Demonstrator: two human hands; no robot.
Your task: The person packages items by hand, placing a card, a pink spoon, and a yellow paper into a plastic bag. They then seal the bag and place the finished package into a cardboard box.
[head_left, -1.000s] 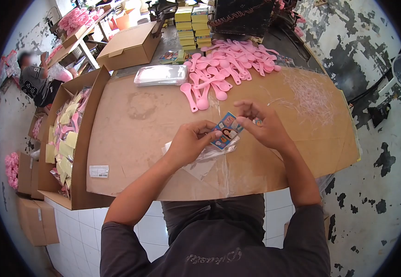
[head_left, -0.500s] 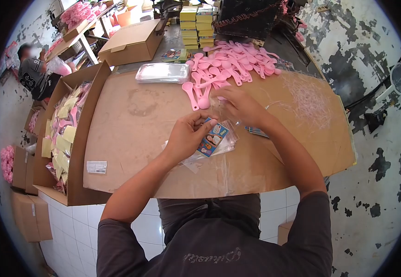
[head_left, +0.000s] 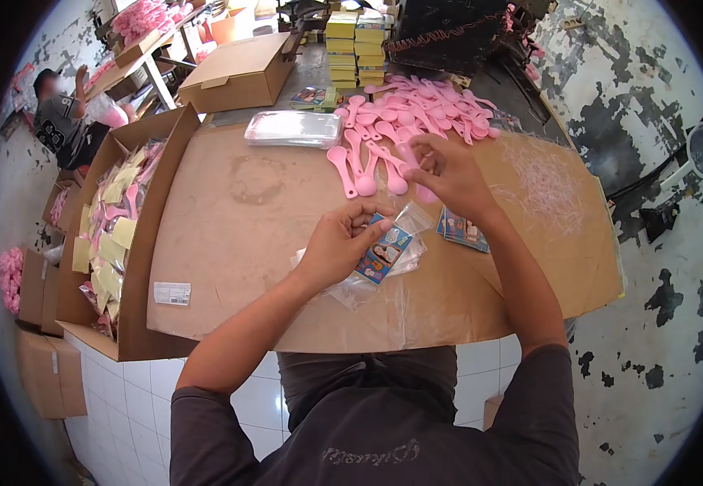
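Observation:
My left hand (head_left: 338, 241) is closed on a blue printed card (head_left: 384, 253), thumb on top of it, close over the cardboard sheet. A clear plastic bag (head_left: 413, 219) shows its open end at the far edge of the card, and more clear bags (head_left: 356, 293) lie beneath. My right hand (head_left: 455, 180) pinches a pink scoop-like spoon (head_left: 407, 152), partly hidden by the fingers. Just left of it, several loose pink spoons (head_left: 366, 185) lie at the near edge of the spoon pile (head_left: 428, 105). A few blue cards (head_left: 462, 230) rest below my right wrist.
The cardboard sheet (head_left: 214, 267) covers the table. A stack of clear bags (head_left: 293, 130) and piles of yellow-edged cards (head_left: 342, 49) stand behind. At left, an open box (head_left: 137, 316) holds packed bags. Thin plastic strands (head_left: 542, 182) lie right. A person (head_left: 58, 125) sits far left.
My right hand has moved right and slightly up from the bag, and now has a pink spoon in its fingers. The left hand stays on the card. The camera view has shifted slightly.

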